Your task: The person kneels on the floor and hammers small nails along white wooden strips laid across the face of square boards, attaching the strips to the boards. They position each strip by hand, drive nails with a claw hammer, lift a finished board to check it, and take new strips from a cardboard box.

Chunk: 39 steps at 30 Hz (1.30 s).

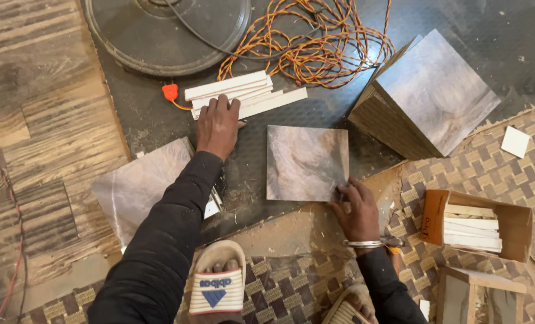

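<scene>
From the head view, the left hand's [218, 125] grip is lying flat and loose, fingertips resting on the stack of pale wooden strips [243, 93] on the dark floor mat [159, 120], likely steadying or picking one. The right hand's [357, 210] grip is pinching the lower right corner of the square grey marbled laminate panel [306, 162], which is lying flat mid-mat, likely to keep it from sliding. A pile of similar panels [423, 99] is sitting near the mat's right edge.
</scene>
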Motion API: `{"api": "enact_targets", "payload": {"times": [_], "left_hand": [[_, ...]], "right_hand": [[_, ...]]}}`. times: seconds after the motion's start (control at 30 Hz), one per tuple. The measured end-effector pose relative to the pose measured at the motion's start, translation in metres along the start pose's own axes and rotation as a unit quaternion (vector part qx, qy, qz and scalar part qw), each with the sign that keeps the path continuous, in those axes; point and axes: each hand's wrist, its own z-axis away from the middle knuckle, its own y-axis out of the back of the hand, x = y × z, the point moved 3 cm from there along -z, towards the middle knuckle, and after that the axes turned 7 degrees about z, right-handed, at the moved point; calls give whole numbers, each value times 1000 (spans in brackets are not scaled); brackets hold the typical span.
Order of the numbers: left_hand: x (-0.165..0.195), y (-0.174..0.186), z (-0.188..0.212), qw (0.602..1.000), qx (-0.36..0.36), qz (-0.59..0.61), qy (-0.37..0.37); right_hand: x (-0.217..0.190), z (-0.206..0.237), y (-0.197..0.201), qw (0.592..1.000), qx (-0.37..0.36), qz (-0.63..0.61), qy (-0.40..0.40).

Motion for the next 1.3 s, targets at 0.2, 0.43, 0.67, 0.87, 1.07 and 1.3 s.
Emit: {"api": "enact_targets", "payload": {"times": [0.2,0.43,0.67,0.87,1.07,1.3], "left_hand": [[-6,-8,2,1000,7,7,16],[16,9,20,940,81,320,88],[64,9,86,880,-9,404,249],[80,-39,121,870,-60,419,253],[87,-53,139,942,-87,281,163],[91,-53,144,953,-90,264,121]], "right_hand": [[4,-10,3,995,-55,-74,-26],[21,0,20,985,-18,-156,-78],[34,9,27,968,-9,-231,-94],[34,11,7,963,-34,-253,-83],[46,9,-11,990,-49,-117,-62],[47,7,-14,991,-32,-113,-65]]}}
